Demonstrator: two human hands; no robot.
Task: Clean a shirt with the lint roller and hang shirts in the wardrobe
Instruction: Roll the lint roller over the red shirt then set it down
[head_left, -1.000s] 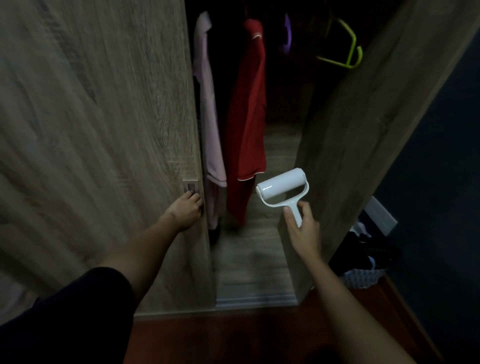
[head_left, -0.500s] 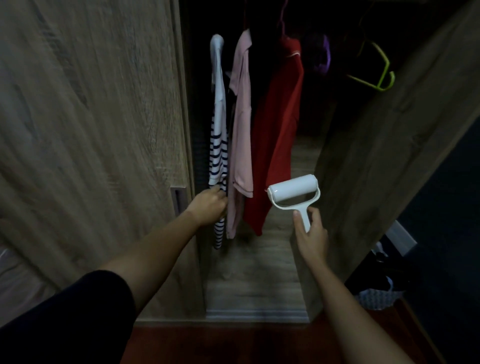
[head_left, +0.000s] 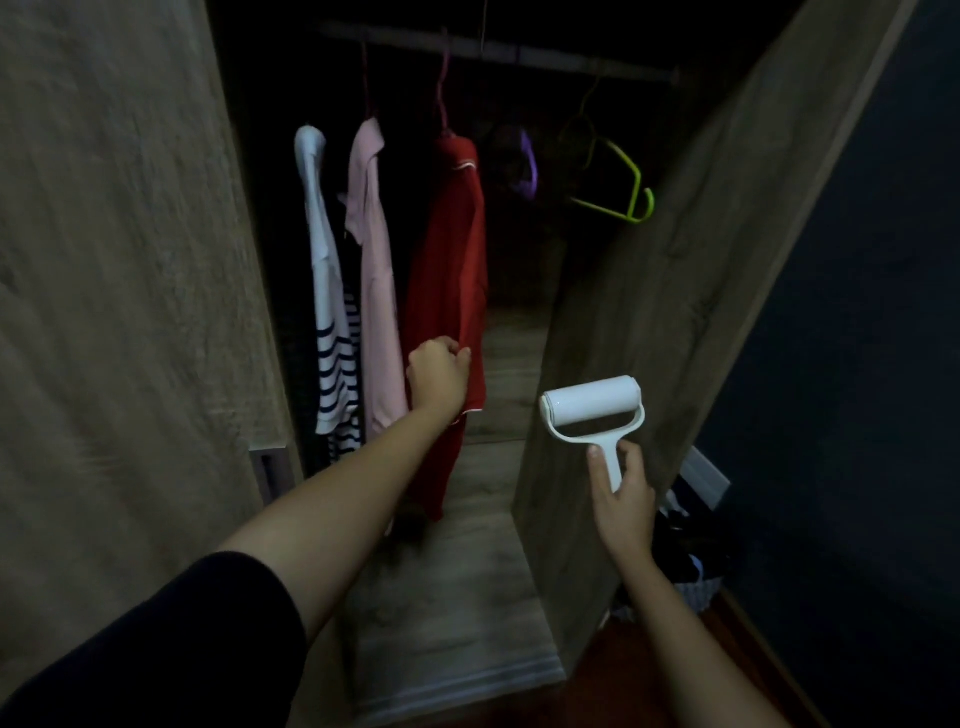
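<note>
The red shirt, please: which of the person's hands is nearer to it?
Left. The left hand grips the red shirt at its edge; the right hand holds the lint roller to the shirt's right, not touching it.

We face a wood-grain wardrobe (head_left: 130, 312) in dim light, its inside dark beneath the hanging rail (head_left: 519, 52), its bottom board (head_left: 457, 597) paler. To our right, a dark blue wall (head_left: 857, 312) meets a white skirting (head_left: 706, 475) above the reddish-brown floor (head_left: 649, 680), where a basket (head_left: 693, 590) sits beside the wardrobe.
</note>
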